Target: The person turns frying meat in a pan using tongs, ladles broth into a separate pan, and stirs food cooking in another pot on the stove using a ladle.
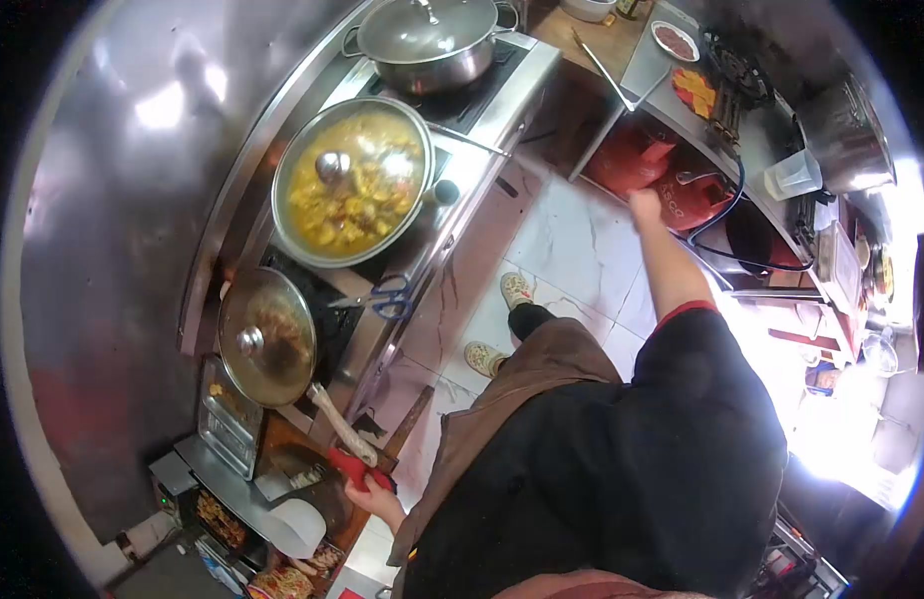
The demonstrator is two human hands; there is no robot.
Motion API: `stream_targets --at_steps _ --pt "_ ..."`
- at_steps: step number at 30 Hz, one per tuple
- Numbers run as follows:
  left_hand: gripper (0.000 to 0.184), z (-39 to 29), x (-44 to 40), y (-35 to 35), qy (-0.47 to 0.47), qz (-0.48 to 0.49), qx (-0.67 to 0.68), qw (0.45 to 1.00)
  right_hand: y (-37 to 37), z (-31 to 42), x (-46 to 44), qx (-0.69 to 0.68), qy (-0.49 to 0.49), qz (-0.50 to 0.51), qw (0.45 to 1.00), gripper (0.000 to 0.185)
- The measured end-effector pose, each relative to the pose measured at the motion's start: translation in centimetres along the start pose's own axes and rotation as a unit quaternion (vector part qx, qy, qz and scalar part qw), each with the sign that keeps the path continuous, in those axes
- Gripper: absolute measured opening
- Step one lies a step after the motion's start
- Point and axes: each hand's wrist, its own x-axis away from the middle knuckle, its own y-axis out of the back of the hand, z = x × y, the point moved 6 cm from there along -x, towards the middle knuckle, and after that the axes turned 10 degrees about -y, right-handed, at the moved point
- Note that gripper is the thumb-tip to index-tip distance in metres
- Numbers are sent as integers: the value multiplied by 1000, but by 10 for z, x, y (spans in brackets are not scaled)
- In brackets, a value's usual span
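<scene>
A: Start at the left. What lies beyond the left fingers?
B: The lidded pan (272,369), straight out from them. Its pale handle (337,419) runs lengthwise from the pan back toward those fingers.
A: And the fingers themselves?
B: On the left hand (377,496) they're curled around a red cloth (347,467), right by the handle's near end. I can't tell whether they grip the handle through it.
A: So which hand is nearer the pan?
B: The left, easily; the right is well apart from it.
A: What else is out past the left fingers?
B: The wide stew pan (425,150), farther off than the lidded pan, then blue-handled scissors (390,298), ahead and slightly right.
A: And the right hand (646,208)?
B: Its fingers are mostly hidden, so I can't tell if they're closed on anything. Just beside them are 2 red gas cylinders (690,205); contact is unclear.
</scene>
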Motion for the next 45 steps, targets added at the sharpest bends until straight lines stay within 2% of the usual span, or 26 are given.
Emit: stream_targets --at_steps 3,4,5,6,7,8,10,13,15,20,21,22,23,25,29,33,34,36,37,39,40,41,42,43,44,45 --pt "41 -56 -38 26 -129 -100 -27 986 53 -21 -60 -228 -243 -1 943 45" --pt "43 -82 -58 36 -129 -144 -79 978 79 -11 -73 -185 -237 -28 953 49" --pt "46 -102 -83 38 -82 -173 -3 981 81 -6 -100 -109 -219 -21 969 55" --pt "46 -125 -114 38 -173 -167 8 971 83 -1 -125 -33 -199 -18 979 61" --pt "41 -114 -144 24 -17 -128 191 973 52 -21 -175 -25 -194 -60 979 66" --pt "37 -125 -179 10 -33 -54 223 973 83 7 -178 1 -223 -103 969 64" --pt "39 -142 -237 -22 -60 -41 272 960 44 4 -264 26 -168 -74 983 65" --pt "48 -156 -299 -52 -102 -61 17 993 33 61 -282 43 -118 -30 992 63" --pt "55 -181 -319 -85 -161 38 -63 984 32 66 -287 87 -145 1 986 61" --pt "66 -208 -314 -110 -12 243 -346 906 16 62 -306 368 -122 168 906 59" --pt "66 -200 -316 -107 -7 243 -347 906 56 62 -273 142 -289 44 946 66" --pt "67 -192 -318 -105 -17 231 -351 907 81 55 -242 -97 -429 -83 894 74" --pt "68 -187 -319 -104 -28 218 -353 909 79 45 -246 -96 -426 -85 895 74" --pt "65 -180 -326 -100 -57 180 -357 915 63 17 -260 28 -282 52 958 62" --pt "63 -179 -332 -86 -14 189 -309 932 73 -28 -226 49 -190 -32 980 70" --pt "61 -173 -344 -89 -97 195 -280 935 157 -6 -95 -221 -275 -140 925 84" --pt "61 -173 -341 -89 -99 197 -273 936 148 -15 -87 -385 -303 14 872 75" --pt "58 -180 -340 -83 -103 187 -267 940 182 24 -37 -571 -249 143 769 60" --pt "58 -180 -344 -75 -110 186 -259 941 212 70 -2 -611 -181 119 761 53" --pt "59 -172 -352 -50 -81 130 -204 967 255 124 39 -569 47 70 818 40" --pt "59 -156 -360 -33 -57 103 -145 982 271 150 58 -588 62 120 797 36" --pt "59 -150 -362 -6 -52 77 -107 990 273 168 69 -537 191 49 820 35" --pt "52 -138 -362 17 -29 73 5 997 282 206 101 -463 255 72 846 36" --pt "39 -106 -365 27 21 33 203 978 291 243 135 -390 323 89 858 37" --pt "30 -82 -368 46 43 5 280 959 295 277 173 -338 373 29 864 37" --pt "29 -68 -363 60 71 -42 392 916 301 319 216 -253 366 62 893 37"
